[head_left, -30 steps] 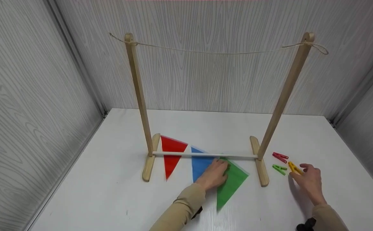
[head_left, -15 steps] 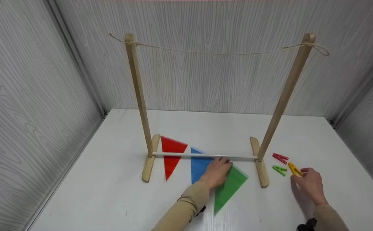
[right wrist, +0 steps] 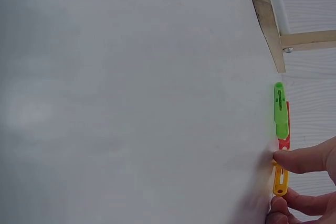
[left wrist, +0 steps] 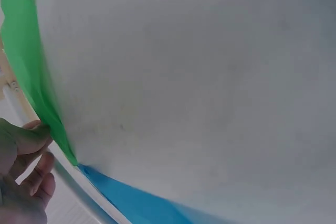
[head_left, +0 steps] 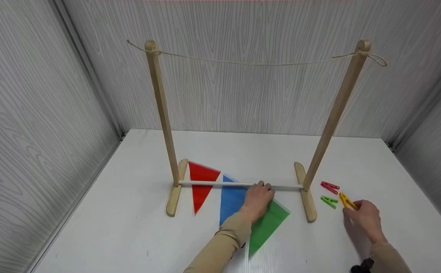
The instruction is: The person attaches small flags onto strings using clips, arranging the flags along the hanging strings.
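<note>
My left hand [head_left: 257, 199] pinches the top edge of a green triangular flag [head_left: 269, 223] between thumb and fingers, as the left wrist view shows. A blue triangular flag [head_left: 231, 201] lies beside it, partly hidden under my left hand and forearm. Farther left, a red triangular flag [head_left: 202, 189] lies flat, its upper part crossed by a white rod. On the right side of the table, my right hand [head_left: 364, 217] pinches a yellow clothespin [right wrist: 281, 179] by its handle end. A green clothespin [head_left: 329, 201] and a red clothespin [head_left: 330, 187] lie close by.
A wooden stand rises from the table, with a left post [head_left: 162, 113], a right post [head_left: 332, 117] and flat feet. The white rod [head_left: 205, 183] joins the posts low down; a sagging string [head_left: 258, 64] ties their tops. Wood-grain panels [head_left: 243, 98] enclose the white table [head_left: 129, 242].
My left hand has shifted slightly away from me, over the green flag's upper corner. The green flag's tip has slid left and toward me. My right fingers have drawn in on the yellow clothespin.
</note>
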Demonstrator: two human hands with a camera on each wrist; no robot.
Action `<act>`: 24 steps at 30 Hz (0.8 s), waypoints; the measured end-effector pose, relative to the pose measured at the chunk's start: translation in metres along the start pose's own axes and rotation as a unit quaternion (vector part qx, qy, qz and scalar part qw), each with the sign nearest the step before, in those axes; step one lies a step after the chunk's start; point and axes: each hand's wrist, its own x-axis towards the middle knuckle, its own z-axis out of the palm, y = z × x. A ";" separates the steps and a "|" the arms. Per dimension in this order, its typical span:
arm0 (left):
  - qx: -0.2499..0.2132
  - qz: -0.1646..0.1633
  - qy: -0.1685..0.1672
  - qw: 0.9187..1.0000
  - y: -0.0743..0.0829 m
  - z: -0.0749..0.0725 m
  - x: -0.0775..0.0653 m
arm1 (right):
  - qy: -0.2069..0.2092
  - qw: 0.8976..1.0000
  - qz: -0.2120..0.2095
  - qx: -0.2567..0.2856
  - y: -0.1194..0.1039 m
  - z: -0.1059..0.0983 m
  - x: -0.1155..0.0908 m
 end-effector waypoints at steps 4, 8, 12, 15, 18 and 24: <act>0.025 0.006 -0.010 1.000 0.000 0.001 0.004 | -0.001 1.000 -0.006 -0.001 0.001 0.001 0.000; 0.048 0.018 -0.017 0.999 0.001 0.000 0.007 | 0.000 1.000 -0.012 -0.004 0.001 0.000 0.001; 0.062 0.028 -0.008 0.998 0.001 0.001 0.009 | -0.001 1.000 -0.011 -0.007 0.001 -0.001 0.001; 0.073 0.035 0.000 0.997 0.000 0.003 0.010 | 0.000 1.000 -0.012 -0.010 0.001 0.000 0.002; 0.076 0.038 0.012 0.996 -0.001 0.004 0.011 | 0.000 1.000 -0.017 -0.011 0.002 0.000 0.001; 0.042 0.029 0.031 0.998 -0.005 0.000 0.008 | -0.008 1.000 -0.009 0.008 0.000 -0.001 -0.002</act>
